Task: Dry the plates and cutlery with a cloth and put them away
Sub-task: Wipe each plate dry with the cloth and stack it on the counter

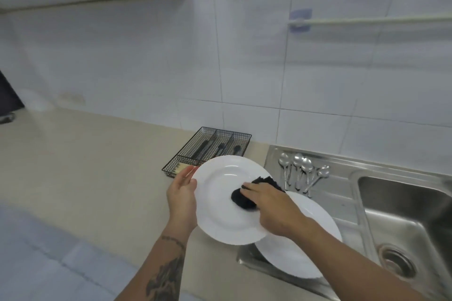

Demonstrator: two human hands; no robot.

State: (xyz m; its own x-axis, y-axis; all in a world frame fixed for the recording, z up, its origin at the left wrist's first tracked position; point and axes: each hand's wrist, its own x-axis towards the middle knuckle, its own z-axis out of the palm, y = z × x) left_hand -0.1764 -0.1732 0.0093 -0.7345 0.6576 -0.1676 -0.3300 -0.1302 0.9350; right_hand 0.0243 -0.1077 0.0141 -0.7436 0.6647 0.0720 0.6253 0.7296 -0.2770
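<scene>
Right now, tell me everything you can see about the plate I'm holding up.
The held plate is round, plain white and glossy, probably ceramic, with a wide rim around a shallow well. It is lifted and tilted over the counter edge, overlapping a second plate on the drainboard. The left hand grips its left rim; the right hand presses a dark cloth into its well.

Plain white plate [220, 203] under a black cloth [241, 199] beneath the right fingers [249, 189], second white plate [300, 252], silver spoons [302, 171], black wire-mesh tray [210, 146], beige worktop [85, 166], white tiles [244, 56].
</scene>
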